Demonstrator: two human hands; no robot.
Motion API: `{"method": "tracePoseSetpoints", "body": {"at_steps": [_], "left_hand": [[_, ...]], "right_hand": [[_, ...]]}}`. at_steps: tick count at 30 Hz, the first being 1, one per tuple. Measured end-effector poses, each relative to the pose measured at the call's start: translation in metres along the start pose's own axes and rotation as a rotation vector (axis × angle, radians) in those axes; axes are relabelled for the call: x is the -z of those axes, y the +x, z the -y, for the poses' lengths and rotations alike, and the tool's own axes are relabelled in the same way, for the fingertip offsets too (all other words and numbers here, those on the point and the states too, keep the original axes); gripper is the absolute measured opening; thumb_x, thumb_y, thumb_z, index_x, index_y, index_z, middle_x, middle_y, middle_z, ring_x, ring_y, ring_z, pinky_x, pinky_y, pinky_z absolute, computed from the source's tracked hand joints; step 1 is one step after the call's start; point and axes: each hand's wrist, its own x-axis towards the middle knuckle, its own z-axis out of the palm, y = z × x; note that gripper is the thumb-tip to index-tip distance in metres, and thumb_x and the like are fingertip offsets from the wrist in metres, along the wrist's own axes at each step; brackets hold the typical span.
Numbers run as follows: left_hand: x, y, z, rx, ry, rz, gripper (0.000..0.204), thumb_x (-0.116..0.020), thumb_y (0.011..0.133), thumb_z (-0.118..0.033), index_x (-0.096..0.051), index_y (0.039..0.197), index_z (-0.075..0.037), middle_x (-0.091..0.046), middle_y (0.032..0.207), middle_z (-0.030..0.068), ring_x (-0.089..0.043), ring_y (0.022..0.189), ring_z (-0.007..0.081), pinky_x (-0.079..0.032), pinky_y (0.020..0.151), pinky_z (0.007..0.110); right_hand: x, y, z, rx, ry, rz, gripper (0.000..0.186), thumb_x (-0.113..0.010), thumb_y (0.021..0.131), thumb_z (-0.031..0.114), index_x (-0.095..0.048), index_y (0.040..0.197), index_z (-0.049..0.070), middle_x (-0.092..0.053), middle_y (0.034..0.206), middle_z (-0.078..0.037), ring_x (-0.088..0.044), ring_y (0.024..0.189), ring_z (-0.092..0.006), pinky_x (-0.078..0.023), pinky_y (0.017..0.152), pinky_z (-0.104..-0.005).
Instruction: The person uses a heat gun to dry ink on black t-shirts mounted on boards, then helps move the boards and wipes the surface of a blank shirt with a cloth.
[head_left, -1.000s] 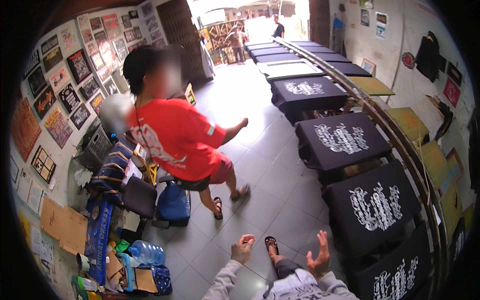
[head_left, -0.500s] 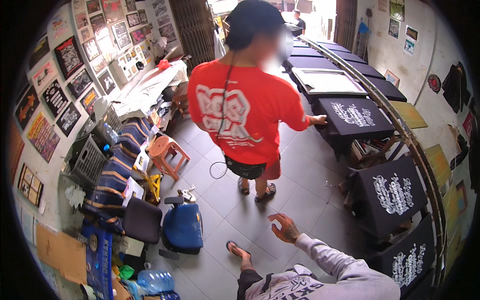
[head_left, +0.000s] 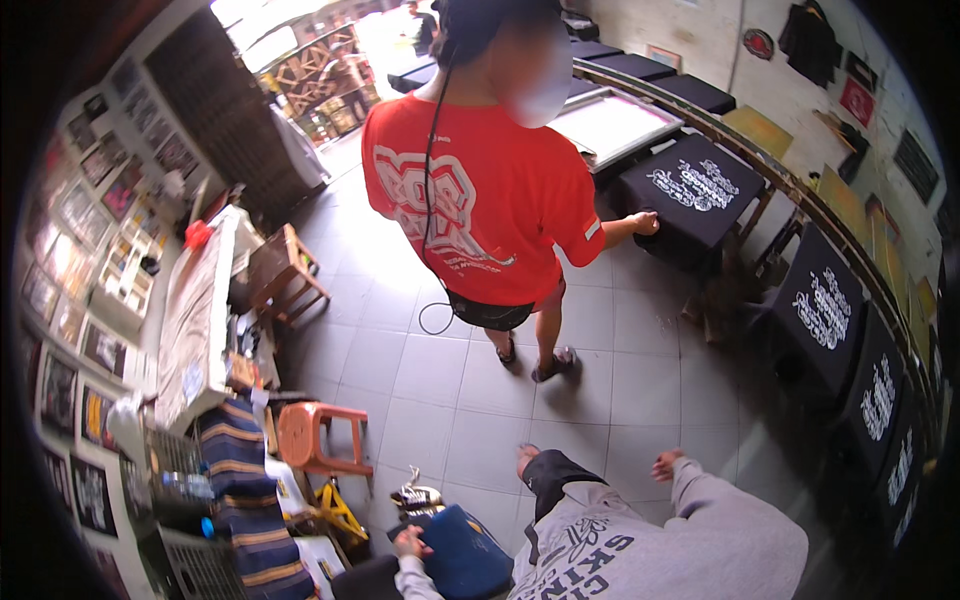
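Note:
My left hand (head_left: pixel 413 540) is low in the view, beside a blue chair seat (head_left: pixel 470 555), its fingers loosely bent and apart, holding nothing visible. My right hand (head_left: pixel 668 464) hangs out to the right over the tiled floor (head_left: pixel 620 390), fingers slightly curled and open. Ahead, a co-worker in a red shirt (head_left: pixel 485 200) stands with their back mostly to me. That person's right hand (head_left: pixel 645 222) is at the near corner of a black printed garment (head_left: pixel 705 185) laid on a board. More printed black garments (head_left: pixel 822 305) line the row on the right.
A framed screen (head_left: pixel 612 125) lies beyond the co-worker on the long rail of boards. To the left are an orange stool (head_left: pixel 310 440), a wooden chair (head_left: pixel 280 270), a cloth-covered bench (head_left: pixel 185 330), striped cloth (head_left: pixel 240 500) and crates (head_left: pixel 185 560). A dark folding door (head_left: pixel 190 110) borders the bright entrance.
The co-worker has walked forward and rightward, turning away and bringing a hand to the printed garment. My view has shifted forward and swung, and my hands sit lower and farther apart.

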Motion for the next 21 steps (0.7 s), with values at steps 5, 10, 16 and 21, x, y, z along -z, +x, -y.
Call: {"method": "tracePoseSetpoints", "body": {"at_steps": [5, 10, 16, 21], "left_hand": [[-0.020, 0.226, -0.188, -0.194, 0.054, 0.110, 0.026, -0.068, 0.097, -0.032, -0.065, 0.100, -0.007, -0.063, 0.067, 0.0056, -0.058, 0.045, 0.0166, -0.050, 0.037, 0.033], [0.017, 0.316, -0.220, -0.092, -0.123, 0.067, 0.017, -0.067, 0.096, -0.023, -0.064, 0.102, -0.007, -0.068, 0.076, 0.0068, -0.059, 0.047, 0.0162, -0.050, 0.037, 0.034], [0.034, 0.349, -0.241, 0.491, 0.002, 0.365, 0.021, -0.072, 0.088, -0.015, -0.068, 0.105, -0.004, -0.070, 0.083, 0.0137, -0.068, 0.069, 0.0247, -0.057, 0.064, 0.045], [-0.016, 0.451, -0.338, 0.510, 0.102, 0.362, 0.021, -0.064, 0.092, -0.026, -0.067, 0.095, -0.005, -0.066, 0.074, 0.0113, -0.065, 0.062, 0.0240, -0.055, 0.058, 0.044]], "right_hand": [[0.076, 0.006, 0.219, 0.461, 0.093, -0.462, 0.116, -0.053, 0.080, -0.020, 0.005, 0.159, 0.042, -0.064, 0.065, -0.016, -0.063, 0.048, -0.0243, -0.048, 0.040, -0.0391], [-0.011, -0.048, 0.460, 0.751, 0.384, -0.632, 0.068, -0.065, 0.093, 0.019, -0.031, 0.152, 0.023, -0.056, 0.062, -0.012, -0.060, 0.048, -0.0294, -0.045, 0.040, -0.0408], [-0.090, -0.033, 0.493, 0.009, -0.133, -0.225, 0.026, -0.053, 0.096, 0.029, -0.060, 0.111, 0.009, -0.071, 0.090, -0.016, -0.070, 0.074, -0.0363, -0.056, 0.061, -0.0495], [-0.269, 0.042, 0.495, -0.383, -0.301, -0.019, 0.026, -0.053, 0.095, 0.026, -0.064, 0.101, 0.003, -0.074, 0.089, -0.017, -0.072, 0.067, -0.0313, -0.058, 0.057, -0.0484]]}}
